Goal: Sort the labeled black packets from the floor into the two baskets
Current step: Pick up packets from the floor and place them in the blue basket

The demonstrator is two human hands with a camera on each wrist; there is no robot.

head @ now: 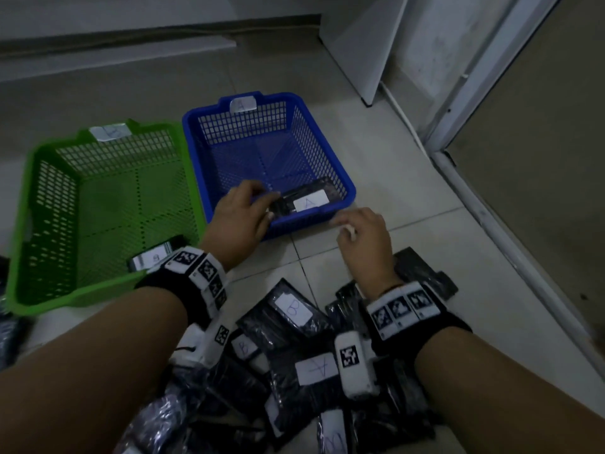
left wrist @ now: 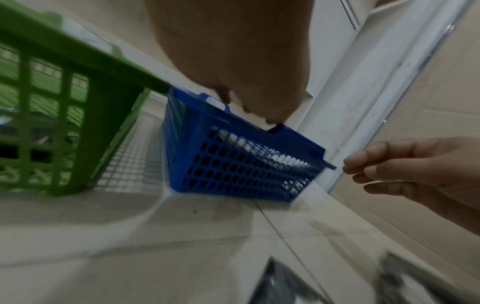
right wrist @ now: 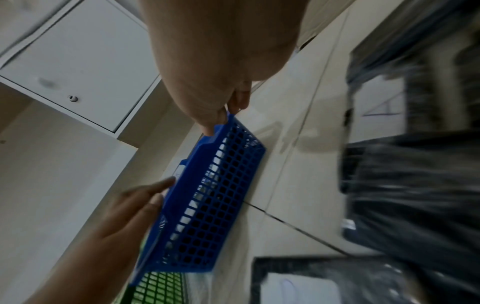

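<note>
A blue basket (head: 347, 178) tagged A stands beside a green basket (head: 42, 204) tagged B. A black packet labelled A (head: 309, 201) lies inside the blue basket against its near wall. My left hand (head: 265, 204) reaches over that near rim, its fingers fairly straight and touching the packet's left end. My right hand (head: 343, 224) hovers by the blue basket's near right corner, loosely curled and holding nothing. Another packet labelled B (head: 154, 258) lies in the green basket's near corner. A pile of black packets (head: 294, 309) with A and B labels covers the floor under my wrists.
A white cabinet (head: 366, 37) and a door frame (head: 465, 103) stand behind and right of the blue basket. A raised threshold (head: 510, 240) runs along the right. More black packets (head: 8, 335) lie at the left edge. Bare tile (head: 409, 191) shows between the blue basket and the threshold.
</note>
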